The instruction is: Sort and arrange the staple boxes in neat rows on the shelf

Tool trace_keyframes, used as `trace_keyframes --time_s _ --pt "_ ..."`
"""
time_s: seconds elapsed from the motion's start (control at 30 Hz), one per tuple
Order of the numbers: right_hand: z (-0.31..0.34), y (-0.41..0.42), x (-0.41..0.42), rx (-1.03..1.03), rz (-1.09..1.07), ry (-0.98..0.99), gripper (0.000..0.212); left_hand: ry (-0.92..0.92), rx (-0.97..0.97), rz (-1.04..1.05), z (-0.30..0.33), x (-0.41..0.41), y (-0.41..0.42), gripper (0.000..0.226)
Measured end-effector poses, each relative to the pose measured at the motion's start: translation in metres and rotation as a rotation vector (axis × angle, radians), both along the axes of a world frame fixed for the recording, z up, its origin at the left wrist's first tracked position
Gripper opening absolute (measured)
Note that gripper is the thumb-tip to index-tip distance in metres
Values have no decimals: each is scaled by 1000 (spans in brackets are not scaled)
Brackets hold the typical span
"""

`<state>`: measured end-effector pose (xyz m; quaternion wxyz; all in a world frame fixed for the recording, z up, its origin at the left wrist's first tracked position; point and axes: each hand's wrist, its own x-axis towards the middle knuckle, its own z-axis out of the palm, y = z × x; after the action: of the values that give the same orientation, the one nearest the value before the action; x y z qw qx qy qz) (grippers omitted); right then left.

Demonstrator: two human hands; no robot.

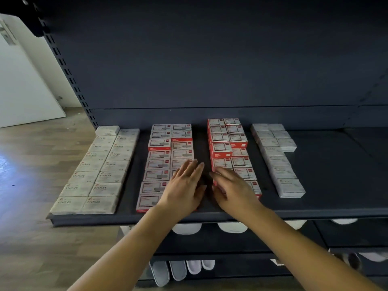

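— What do the boxes look like from your head camera?

— Small flat cartons lying in four blocks on the dark shelf [327, 164]. At far left, the white boxes [94, 171] marked "STAPLES" sit two columns wide, eight deep as far as I can count. Next come the red-and-white boxes [165, 156], two columns, with some stacked higher than others. Right of a gap is a second red block [228, 143], also two columns and uneven in height. At far right, the plain white boxes [277, 158] run one long column with three more beside its far end.

— And your hands?

— My left hand [184, 185] lies flat, fingers straight, on the near red-and-white boxes. My right hand [233, 190] rests on the near end of the second red block, fingers loosely bent; I can't tell whether it grips one.
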<state>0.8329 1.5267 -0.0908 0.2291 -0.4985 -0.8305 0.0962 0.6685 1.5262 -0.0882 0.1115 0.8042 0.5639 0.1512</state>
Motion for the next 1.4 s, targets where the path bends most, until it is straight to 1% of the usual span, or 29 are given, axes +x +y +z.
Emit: trace_keyframes --time_s 0.1,0.13,0.17,0.23,0.3,0.43,0.57,0.7,0.87,0.97,1.03,1.13,1.2,1.27,1.33,1.4 --pt "-8 -10 34 -25 -35 33 37 -8 -5 -56 -9 27 -10 62" --pt "-10 -12 44 2 -41 31 38 -8 -6 -89 -12 34 -11 61" --pt "-13 -12 53 30 -41 12 40 -14 -4 -120 -15 40 -12 59" --pt "-16 -12 64 3 -31 -38 46 2 -3 -144 -19 51 -13 54" --pt "-24 -10 72 -26 -19 -40 48 44 -10 -130 -22 58 -12 50" --pt "-34 -1 77 -41 -39 11 45 53 9 -111 -26 63 -6 48" --pt "-42 4 75 45 -65 18 53 26 3 -107 -28 66 -3 51" --pt "-46 7 73 67 -81 9 56 66 -30 -93 -28 67 0 55" --pt "-48 6 72 65 -98 19 53 80 -30 -100 -30 68 0 57" --pt "-35 1 68 27 -113 28 40 79 -30 -109 -28 67 3 51" --pt "-23 0 66 -35 -119 63 38 24 -20 -110 -24 63 6 47" --pt "-6 12 63 -146 -187 147 41 -127 2 -58 -12 55 14 49" --pt "2 28 60 -174 -253 234 40 -299 -17 38 -4 54 26 45" --pt "11 45 56 -198 -322 316 38 -471 -77 158 5 56 38 40" --pt "17 64 54 -285 -414 376 37 -532 -142 245 15 58 52 42" --pt "20 86 53 -367 -500 388 36 -551 -187 296 24 59 68 46"
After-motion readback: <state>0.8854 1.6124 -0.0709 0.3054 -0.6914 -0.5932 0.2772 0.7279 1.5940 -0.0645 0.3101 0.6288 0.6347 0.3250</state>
